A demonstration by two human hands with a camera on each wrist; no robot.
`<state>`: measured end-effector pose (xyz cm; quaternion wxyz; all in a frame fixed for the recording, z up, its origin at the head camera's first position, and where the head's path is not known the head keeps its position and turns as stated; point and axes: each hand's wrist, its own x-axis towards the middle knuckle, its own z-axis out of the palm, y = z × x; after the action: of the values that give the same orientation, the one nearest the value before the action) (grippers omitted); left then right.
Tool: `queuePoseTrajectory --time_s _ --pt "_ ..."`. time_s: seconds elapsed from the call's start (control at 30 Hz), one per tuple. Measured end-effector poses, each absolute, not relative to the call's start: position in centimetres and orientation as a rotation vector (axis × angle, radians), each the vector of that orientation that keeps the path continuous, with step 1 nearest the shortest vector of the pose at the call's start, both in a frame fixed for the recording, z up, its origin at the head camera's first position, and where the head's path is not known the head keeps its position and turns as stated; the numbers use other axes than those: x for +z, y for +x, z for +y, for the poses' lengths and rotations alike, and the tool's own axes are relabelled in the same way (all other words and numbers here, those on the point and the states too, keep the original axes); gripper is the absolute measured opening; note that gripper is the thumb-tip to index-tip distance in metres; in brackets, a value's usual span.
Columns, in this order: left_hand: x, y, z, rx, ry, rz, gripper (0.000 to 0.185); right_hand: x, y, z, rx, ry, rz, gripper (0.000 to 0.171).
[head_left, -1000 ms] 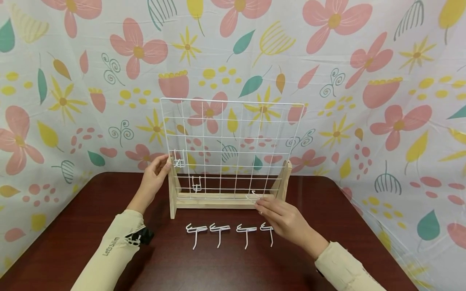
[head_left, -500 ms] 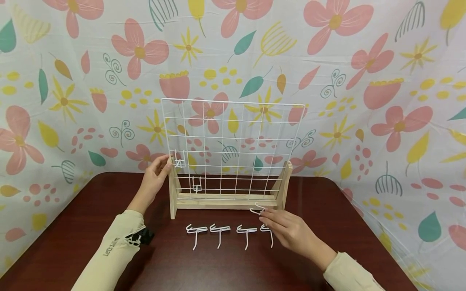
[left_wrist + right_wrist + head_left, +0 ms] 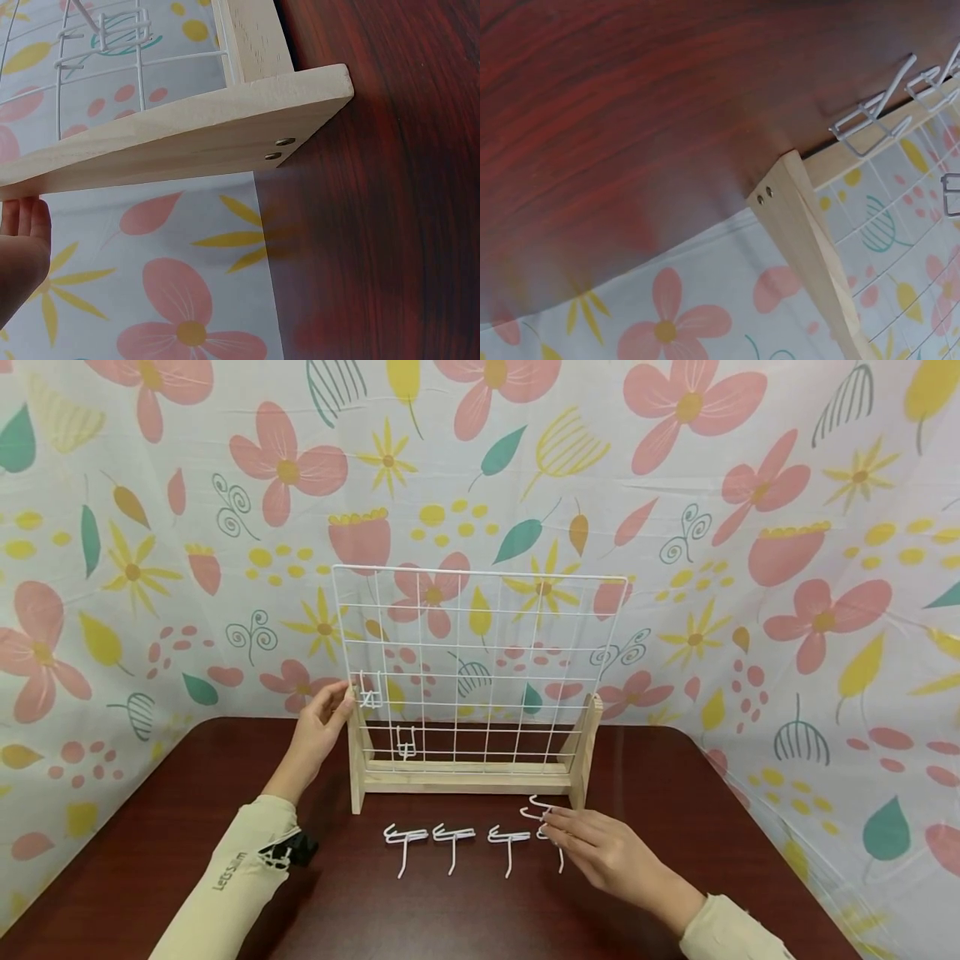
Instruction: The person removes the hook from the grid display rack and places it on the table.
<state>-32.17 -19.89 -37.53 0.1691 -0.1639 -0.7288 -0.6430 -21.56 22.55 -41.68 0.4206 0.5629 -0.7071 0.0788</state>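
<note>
Floral fabric (image 3: pixel 660 627) backed a dark table (image 3: pixel 450 914), where a white wire grid (image 3: pixel 491 676) stood in a wooden stand (image 3: pixel 465 784). The person's left hand (image 3: pixel 318 722) pinched the stand's left upright (image 3: pixel 356 764); the right hand (image 3: pixel 611 853), fingers drawn together, held a white hook (image 3: pixel 533 815) near the right end of four lined-up hooks (image 3: pixel 453 835). A steady left hold and light fingertip grip seemed best, well clear of those neighbours.

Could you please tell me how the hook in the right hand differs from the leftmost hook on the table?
The held hook is pinched in the right hand, while the leftmost hook rests on the table. The held hook is partly covered; the leftmost hook shows whole. Both are white wire hooks.
</note>
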Motion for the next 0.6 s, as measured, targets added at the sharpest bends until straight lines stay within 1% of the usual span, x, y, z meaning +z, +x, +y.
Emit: queuePoseTrajectory --time_s 0.6 --pt "-37.6 -32.3 -19.9 -1.834 -0.473 -2.064 0.043 -42.8 -21.0 22.5 0.108 1.523 -1.812 0.031"
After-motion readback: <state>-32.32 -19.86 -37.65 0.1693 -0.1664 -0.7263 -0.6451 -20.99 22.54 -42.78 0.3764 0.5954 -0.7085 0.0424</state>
